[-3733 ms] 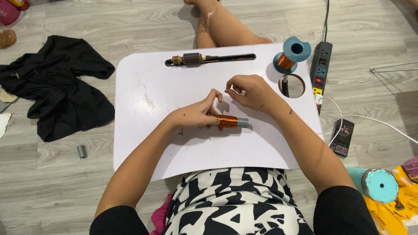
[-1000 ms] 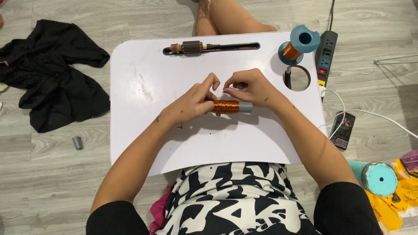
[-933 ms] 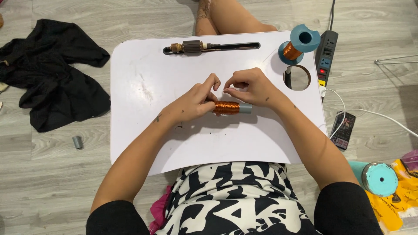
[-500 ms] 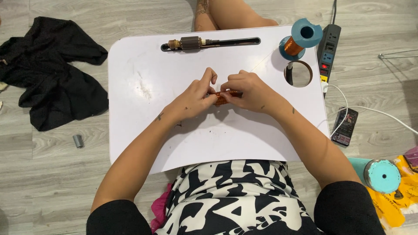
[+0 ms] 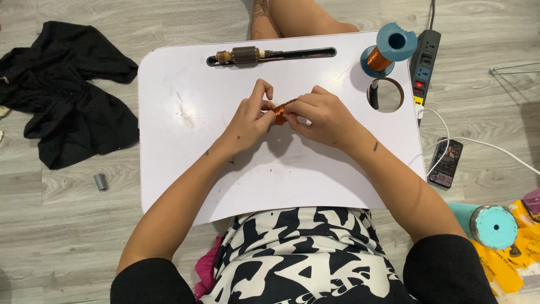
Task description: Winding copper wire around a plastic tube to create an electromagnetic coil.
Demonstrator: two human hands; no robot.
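Copper-wound coil [image 5: 279, 111]: small cylinder, shiny orange wire turns, mostly hidden by fingers. Held above middle of white lap table [image 5: 185, 163], smooth matte top, rounded corners. Left hand [image 5: 250, 119] pinches coil's left end with thumb and fingertips; right hand [image 5: 319, 116] closes over right end. Hands together, fingertips nearly touching, both clamped on coil. Motor armature [image 5: 243, 55], ribbed dark metal with brass end, lies in slot along table's far edge. Blue plastic spool [image 5: 388, 48] of copper wire stands at far right corner, beside round cup hole [image 5: 386, 94]. Crumpled black cloth [image 5: 67, 90] on grey wood-grain floor, left.
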